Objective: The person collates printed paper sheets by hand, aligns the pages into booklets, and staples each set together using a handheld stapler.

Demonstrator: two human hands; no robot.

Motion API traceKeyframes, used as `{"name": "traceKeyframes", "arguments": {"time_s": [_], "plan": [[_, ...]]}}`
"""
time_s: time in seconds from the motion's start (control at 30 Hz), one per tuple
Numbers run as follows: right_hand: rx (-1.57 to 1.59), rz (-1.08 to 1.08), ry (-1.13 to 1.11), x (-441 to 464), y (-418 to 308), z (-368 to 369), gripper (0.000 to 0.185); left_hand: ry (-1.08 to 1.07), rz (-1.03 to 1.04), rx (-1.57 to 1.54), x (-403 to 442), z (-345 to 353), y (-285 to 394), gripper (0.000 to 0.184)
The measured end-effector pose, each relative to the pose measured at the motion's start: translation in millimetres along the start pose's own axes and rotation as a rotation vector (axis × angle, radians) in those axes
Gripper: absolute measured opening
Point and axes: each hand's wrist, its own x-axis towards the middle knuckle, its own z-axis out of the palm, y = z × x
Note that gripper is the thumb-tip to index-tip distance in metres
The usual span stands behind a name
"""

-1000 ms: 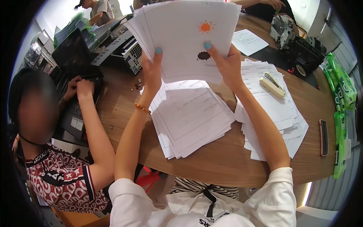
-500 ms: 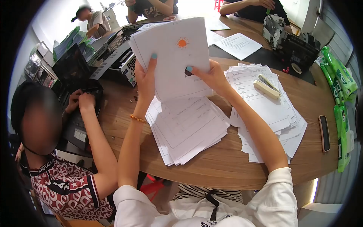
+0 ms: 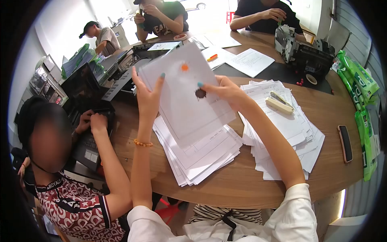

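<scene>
Both hands hold a stack of white sheets (image 3: 181, 105) tilted above the table, its top page showing an orange sun and a dark blot. At the stack's left edge is my left hand (image 3: 148, 94), the thumb on top and the fingers partly behind. My right hand (image 3: 225, 90) grips the right side, its thumb beside the dark blot. Beneath lies a loose pile of printed sheets (image 3: 201, 159). To the right is a second paper pile (image 3: 278, 129), with a cream stapler (image 3: 279, 103) on it.
A person (image 3: 80, 173) sits at the left with hands on a laptop (image 3: 90, 141). More people sit across the table (image 3: 258, 193). A phone (image 3: 345, 143), green packets (image 3: 365, 133), an opened black device (image 3: 310, 56) and a tape roll (image 3: 311, 79) are at the right.
The held stack has come down and towards the left, and is now tilted more. Both hands moved with it, still gripping. The view has shifted, showing more of the people opposite.
</scene>
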Motion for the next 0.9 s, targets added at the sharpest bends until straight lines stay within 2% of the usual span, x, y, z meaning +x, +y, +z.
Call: {"name": "traceKeyframes", "arguments": {"time_s": [0.03, 0.1, 0.13, 0.17, 0.23, 0.3, 0.37, 0.4, 0.53, 0.6, 0.7, 0.83, 0.9], "plan": [[-0.022, 0.077, -0.055, 0, 3, -1, 0.029, 0.003, 0.005, 0.0, 2, -5, -1, 0.048], [-0.062, 0.143, -0.058, -1, 9, -2, 0.031, -0.134, 0.289, 0.728, 8, -18, -1, 0.046], [-0.149, 0.209, -0.094, 0, 14, -3, 0.034, -0.123, 0.313, 0.774, 6, -18, -3, 0.031], [-0.238, 0.275, -0.131, 2, 21, -4, 0.036, -0.118, 0.314, 0.778, 5, -17, -4, 0.031], [-0.307, 0.281, -0.144, 3, 28, 1, 0.043, -0.281, 0.153, 0.696, 2, -14, 0, 0.021], [-0.378, 0.383, -0.06, 1, 29, 4, 0.047, -0.295, 0.138, 0.598, 3, -14, -12, 0.021], [-0.383, 0.374, -0.087, 3, 33, 3, 0.048, -0.417, -0.092, 0.482, 2, -14, -6, 0.022], [-0.387, 0.362, -0.106, 4, 34, 2, 0.049, -0.356, 0.035, 0.514, 1, -13, -9, 0.023], [-0.385, 0.362, -0.121, 3, 34, 4, 0.046, -0.357, 0.077, 0.457, 2, -14, -14, 0.021], [-0.423, 0.351, -0.11, -1, 28, 8, 0.039, -0.393, 0.2, 0.503, 4, -16, -13, 0.02], [-0.435, 0.338, -0.129, -8, 16, 14, 0.038, -0.456, 0.136, 0.489, 5, -19, -7, 0.02], [-0.482, 0.349, -0.195, -3, 26, 10, 0.037, -0.453, 0.173, 0.46, 5, -18, -14, 0.02], [-0.536, 0.359, -0.219, -3, 26, 10, 0.036, -0.445, 0.076, 0.392, 5, -17, -13, 0.019]]}}
